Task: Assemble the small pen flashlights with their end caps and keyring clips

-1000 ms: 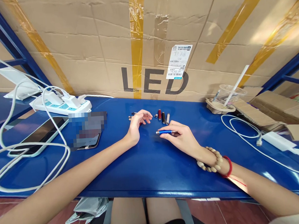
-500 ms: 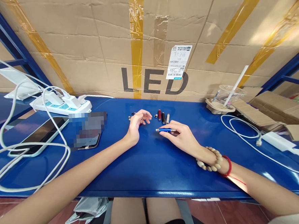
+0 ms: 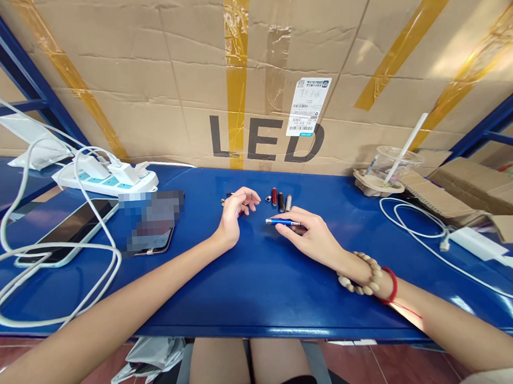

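My right hand [image 3: 313, 233] pinches a short blue metal cylinder [image 3: 280, 221] with a silver end, much like a pen light, between thumb and fingers. The silver end points left, toward my other hand. Loosely curved, with its fingers apart, my left hand [image 3: 234, 215] rests on its edge on the table; I see nothing held in it, though its palm side is partly hidden. Just beyond the hands lie a red cylinder [image 3: 275, 196], a black cylinder [image 3: 281, 202] and a silver cylinder [image 3: 288, 203], side by side. A tiny shiny piece [image 3: 268, 199] is left of them. Small parts [image 3: 224, 200] show partly behind my left hand.
The blue table [image 3: 245, 297] backs onto a large cardboard box [image 3: 154, 76]. At left are a power strip [image 3: 108, 181], white cables [image 3: 113, 264] and two phones [image 3: 74, 229]. A plastic cup [image 3: 396, 163], flattened cardboard [image 3: 473, 187] and a white adapter [image 3: 479, 242] sit at right.
The blue cylinder's silver end has shifted very slightly left and up in my right hand. My left hand and the cylinders on the table stay practically where they were.
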Demonstrator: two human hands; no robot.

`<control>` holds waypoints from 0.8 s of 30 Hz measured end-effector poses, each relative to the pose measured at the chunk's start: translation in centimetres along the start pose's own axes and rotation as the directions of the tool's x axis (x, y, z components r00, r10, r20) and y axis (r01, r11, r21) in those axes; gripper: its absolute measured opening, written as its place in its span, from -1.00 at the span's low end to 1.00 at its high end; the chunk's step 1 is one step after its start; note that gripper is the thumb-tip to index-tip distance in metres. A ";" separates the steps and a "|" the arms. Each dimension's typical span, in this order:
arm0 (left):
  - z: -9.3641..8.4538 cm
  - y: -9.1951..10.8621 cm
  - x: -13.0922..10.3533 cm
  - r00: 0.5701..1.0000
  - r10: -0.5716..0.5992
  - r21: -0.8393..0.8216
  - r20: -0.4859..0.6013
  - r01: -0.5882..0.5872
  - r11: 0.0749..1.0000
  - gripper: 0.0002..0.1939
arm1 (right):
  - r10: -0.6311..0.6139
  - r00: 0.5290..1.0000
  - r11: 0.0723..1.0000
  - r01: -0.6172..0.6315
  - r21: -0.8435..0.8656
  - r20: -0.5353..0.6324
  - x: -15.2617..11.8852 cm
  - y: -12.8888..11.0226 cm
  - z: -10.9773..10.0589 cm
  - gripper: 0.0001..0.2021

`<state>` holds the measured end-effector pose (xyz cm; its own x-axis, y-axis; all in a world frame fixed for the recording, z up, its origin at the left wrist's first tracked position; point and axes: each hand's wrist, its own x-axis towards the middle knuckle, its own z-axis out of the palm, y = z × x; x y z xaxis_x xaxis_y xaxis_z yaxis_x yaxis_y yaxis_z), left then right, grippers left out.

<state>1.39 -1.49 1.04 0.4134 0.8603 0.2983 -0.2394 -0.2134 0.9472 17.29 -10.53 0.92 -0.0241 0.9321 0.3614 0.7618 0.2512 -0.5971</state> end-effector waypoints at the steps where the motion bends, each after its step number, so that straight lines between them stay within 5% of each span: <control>1: 0.0 0.0 0.0 1.000 -0.002 0.001 -0.005 0.002 1.000 -0.70 | 0.001 1.000 1.000 -0.001 -0.005 0.000 0.0 0.0 0.0 -0.73; 24: 0.1 0.2 0.0 0.999 0.024 0.004 -0.037 -0.024 1.000 -0.71 | 0.005 0.999 1.000 -0.005 0.004 0.044 0.1 0.1 -0.2 -0.77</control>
<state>1.41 -1.58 1.25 0.3745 0.8716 0.3164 -0.2457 -0.2357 0.9403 17.49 -10.49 1.04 -0.0490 0.9438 0.3268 0.7592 0.2478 -0.6018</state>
